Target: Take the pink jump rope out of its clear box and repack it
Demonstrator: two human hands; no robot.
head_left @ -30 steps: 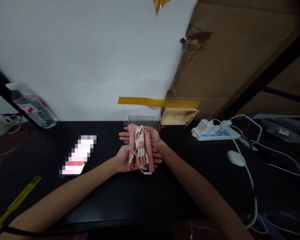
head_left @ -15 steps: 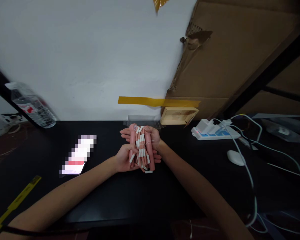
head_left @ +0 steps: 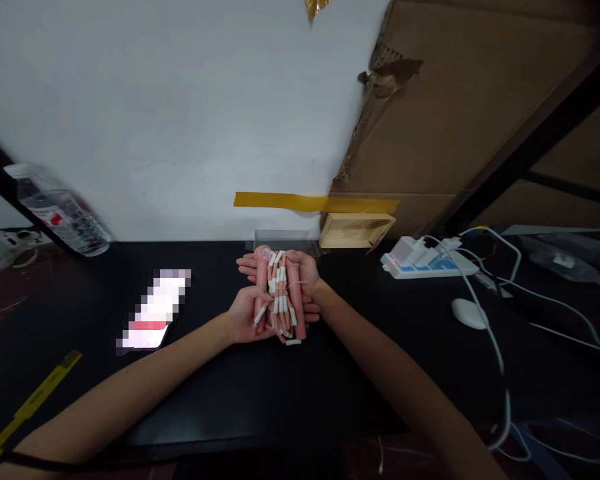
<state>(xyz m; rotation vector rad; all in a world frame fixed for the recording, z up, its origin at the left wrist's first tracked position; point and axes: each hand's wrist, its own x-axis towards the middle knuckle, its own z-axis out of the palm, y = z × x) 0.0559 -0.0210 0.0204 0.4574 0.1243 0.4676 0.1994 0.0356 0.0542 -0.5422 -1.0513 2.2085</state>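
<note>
A folded jump rope (head_left: 281,287) with pink and white beads lies bundled across my two hands, just over the black desk. Two thick pink handles flank the bundle, one along each side. My left hand (head_left: 244,316) wraps around its near left side, thumb over the left handle and fingers underneath. From the right, my right hand (head_left: 307,272) grips it with the thumb near the top of the right handle. Fingertips stick out beneath the bundle on both sides. A thin white strand crosses the right handle.
A phone (head_left: 157,310) and a water bottle (head_left: 65,213) stand left on the desk (head_left: 220,400). Behind my hands are a clear plastic box (head_left: 285,235) and a shallow wooden box (head_left: 357,230). Right: a power strip (head_left: 430,262) with trailing cables and a white mouse (head_left: 469,313).
The whole view has shifted very slightly. Both hands keep the same hold on the jump rope, whose left handle leans a little more to the left at its top.
</note>
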